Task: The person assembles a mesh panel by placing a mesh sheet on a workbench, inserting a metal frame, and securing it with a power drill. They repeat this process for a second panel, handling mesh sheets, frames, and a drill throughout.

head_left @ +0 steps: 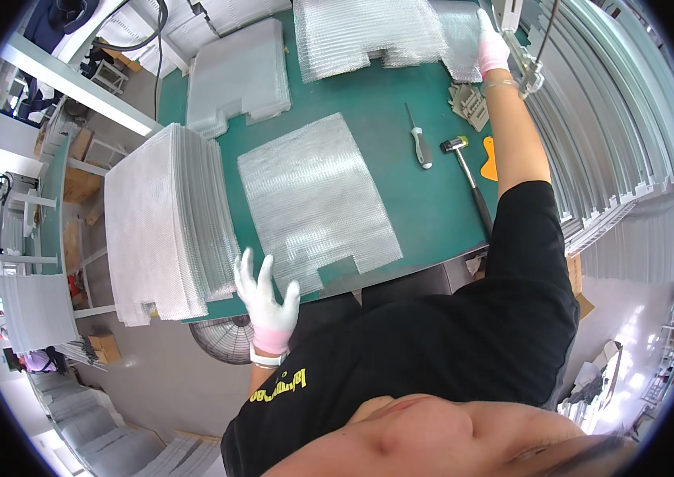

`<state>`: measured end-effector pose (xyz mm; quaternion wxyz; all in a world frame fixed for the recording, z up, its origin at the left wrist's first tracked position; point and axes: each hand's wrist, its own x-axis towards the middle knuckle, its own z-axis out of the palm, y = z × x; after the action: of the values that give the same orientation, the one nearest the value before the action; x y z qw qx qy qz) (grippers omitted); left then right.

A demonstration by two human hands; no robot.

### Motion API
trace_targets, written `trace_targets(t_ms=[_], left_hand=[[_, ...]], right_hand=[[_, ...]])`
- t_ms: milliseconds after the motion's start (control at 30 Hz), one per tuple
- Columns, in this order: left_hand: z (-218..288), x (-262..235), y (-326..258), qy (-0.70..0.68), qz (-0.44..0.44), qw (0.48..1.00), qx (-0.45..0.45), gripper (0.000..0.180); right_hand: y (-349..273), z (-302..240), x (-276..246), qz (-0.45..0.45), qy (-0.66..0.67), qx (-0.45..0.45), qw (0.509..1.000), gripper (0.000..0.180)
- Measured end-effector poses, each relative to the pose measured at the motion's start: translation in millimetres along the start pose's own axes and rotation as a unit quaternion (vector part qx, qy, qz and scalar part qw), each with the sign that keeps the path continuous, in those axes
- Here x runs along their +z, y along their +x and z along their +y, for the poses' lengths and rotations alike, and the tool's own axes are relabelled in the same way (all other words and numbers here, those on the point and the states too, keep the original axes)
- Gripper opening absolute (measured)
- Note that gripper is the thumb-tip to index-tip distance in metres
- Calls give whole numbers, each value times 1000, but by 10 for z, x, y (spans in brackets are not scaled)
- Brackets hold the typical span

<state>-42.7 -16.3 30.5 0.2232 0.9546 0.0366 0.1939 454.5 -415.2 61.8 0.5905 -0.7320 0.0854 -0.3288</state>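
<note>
A single shiny mesh sheet [313,203] with a notch cut in its near edge lies flat on the green table [424,207]. My left hand [267,298], in a white glove with a pink cuff, hovers at the table's near edge beside that notch, fingers spread and holding nothing. My right arm stretches far across the table. My right hand [493,46], gloved the same way, is up against the edge of a far pile of mesh sheets [369,32] and a white hanging device [512,16]. Its grip is hidden.
A thick stack of sheets [166,222] sits at the table's left, another stack [237,75] behind it. A screwdriver [421,143], a mallet [468,175], an orange scraper [489,159] and grey plastic pieces [470,103] lie at right. Long metal profiles [615,119] line the right side.
</note>
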Motion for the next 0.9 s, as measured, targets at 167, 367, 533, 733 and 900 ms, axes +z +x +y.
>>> trace_targets(t_ms=[167,367,533,733,900], left_hand=[[121,53,147,-110,-4,993,50,52],[377,183,498,-471,-212,855,-48,37],[619,502,939,-576,-244,780,-37,39],[692,573,1118,-599,-267,753,-48,42],[664,522,974,-597,-272,753,-52,44]], right_hand=[[-615,-429,-204,0,0,-236,972,62],[-2023,-680,-319,-113,237,-196,945,81],[-2322,-686,-318,-155,211,-234,936,84],[-1496,-580,-375,-19,-11,-157,987,77],[-954,-694,-390,-60,154,-126,978,66]])
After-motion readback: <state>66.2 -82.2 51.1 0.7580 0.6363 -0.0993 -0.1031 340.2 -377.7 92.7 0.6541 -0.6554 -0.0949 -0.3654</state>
